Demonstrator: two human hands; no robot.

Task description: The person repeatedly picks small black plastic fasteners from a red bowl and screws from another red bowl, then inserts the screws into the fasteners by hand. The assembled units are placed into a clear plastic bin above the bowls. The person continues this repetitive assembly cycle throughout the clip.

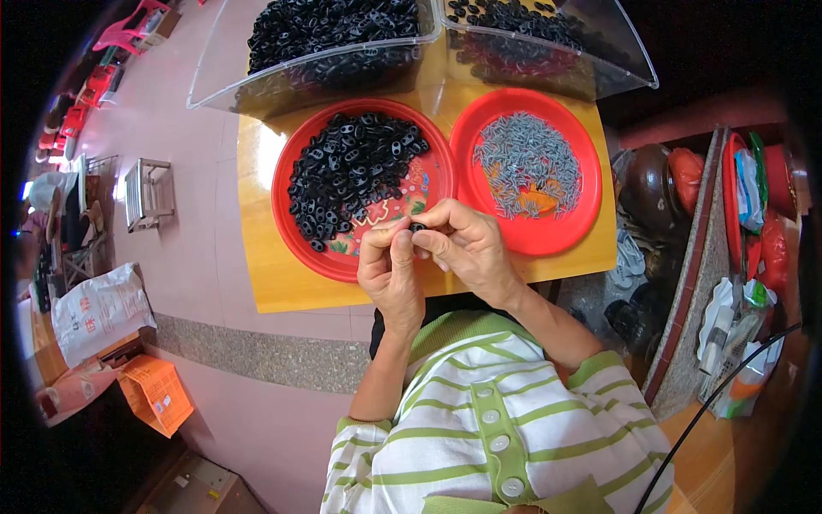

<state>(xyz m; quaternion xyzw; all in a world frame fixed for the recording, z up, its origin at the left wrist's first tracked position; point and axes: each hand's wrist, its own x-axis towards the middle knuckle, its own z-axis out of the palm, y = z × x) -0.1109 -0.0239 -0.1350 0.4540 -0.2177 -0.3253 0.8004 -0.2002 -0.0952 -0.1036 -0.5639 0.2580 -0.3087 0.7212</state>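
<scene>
My left hand (390, 267) and my right hand (467, 248) meet over the near edge of a small yellow table (257, 257), fingertips pinched together on one small black plastic piece (417, 228). Just beyond them lies a red plate (428, 184) heaped with many of the same black pieces (351, 167). To its right a second red plate (582, 214) carries a pile of small grey metal pins (527, 163). Whether a pin sits between my fingers is hidden.
Two clear plastic bins (223, 86) full of black pieces (330, 30) stand at the table's far side. A stool (147, 193) and white sacks (98, 308) sit on the pink floor at left. Helmets, bags and red containers (753, 197) crowd the right.
</scene>
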